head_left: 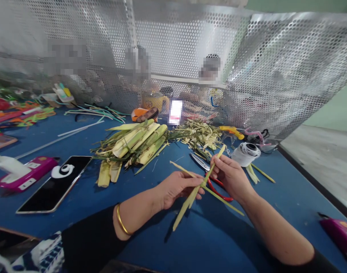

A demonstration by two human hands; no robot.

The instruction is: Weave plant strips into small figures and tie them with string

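Note:
Pale green, leaf-like strips that look like corn husk (187, 206) cross each other in front of me, their ends pointing several ways. My left hand (176, 187) pinches them close to the crossing, thumb on top. The upward-pointing end is gripped between the thumb and fingers of my right hand (232, 176). Behind and beneath the strips lie scissors (200, 162) with red handles, partly covered by my right hand and the strips. Beyond my left hand is a heap of green husks (139, 142). A white spool of string (245, 154) stands just past my right hand.
Shredded husk scraps (200, 134) lie at the back, beside a yellow-handled tool (232, 132). On the left are a black-screened phone (56, 185) and a magenta power strip (31, 172). A perforated metal screen (185, 41) borders the blue table (150, 242), with people behind it.

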